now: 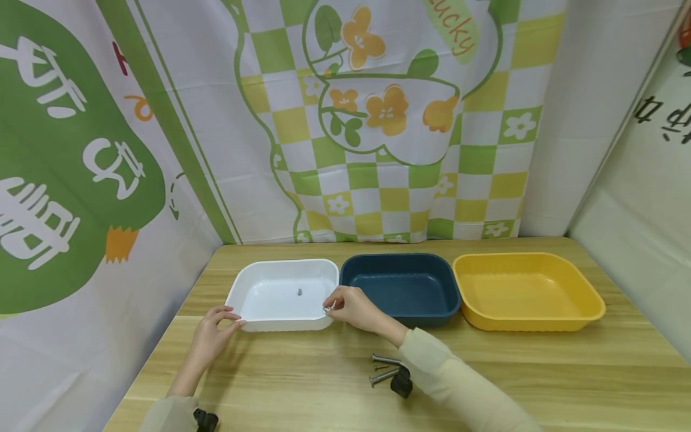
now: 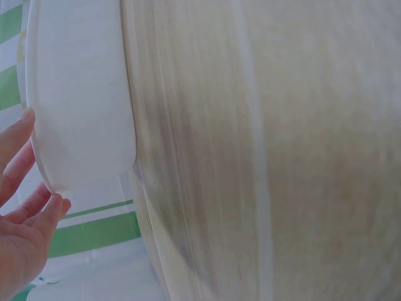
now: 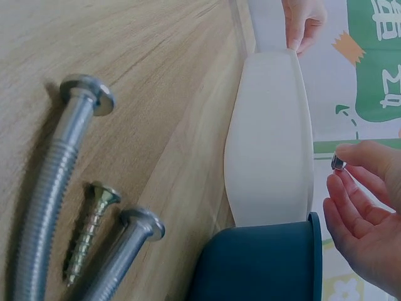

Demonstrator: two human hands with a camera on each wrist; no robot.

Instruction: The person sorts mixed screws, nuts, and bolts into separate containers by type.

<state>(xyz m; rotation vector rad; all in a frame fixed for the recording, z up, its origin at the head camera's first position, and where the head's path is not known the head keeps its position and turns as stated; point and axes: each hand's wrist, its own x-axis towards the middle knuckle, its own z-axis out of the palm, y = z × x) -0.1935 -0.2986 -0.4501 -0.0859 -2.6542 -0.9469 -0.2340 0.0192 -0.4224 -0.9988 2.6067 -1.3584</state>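
The left arm, in a cream sleeve (image 1: pixel 170 414), reaches forward from the lower left, its fingers spread toward the end of the white tray (image 1: pixel 286 325) and its thumb at the near corner. The right arm crosses inward from the lower right, wrist raised above the worktop (image 1: pixel 302 384), fingertips over the white tray's near right corner. That tray is smooth, glossy and rounded at the corners; a dark blue tray (image 1: pixel 402 293) and a yellow tray (image 1: pixel 523 324) of similar shape sit to its right. The worktop shows pale, streaky wood grain. On it, near the right forearm, lie two silvery bolts (image 3: pixel 47 188) with round heads and partly threaded shanks, and a thinner, brassy screw (image 3: pixel 89 232) between them. The left grip (image 1: pixel 212 337) lightly pinches the white tray's rim. The right grip (image 1: pixel 353 307) is closed at thumb and fingertip on a small shiny nut (image 3: pixel 338 162), held just above the rim; the other fingers curve loosely. Another small metal piece (image 1: pixel 300 292) lies on the white tray's floor.
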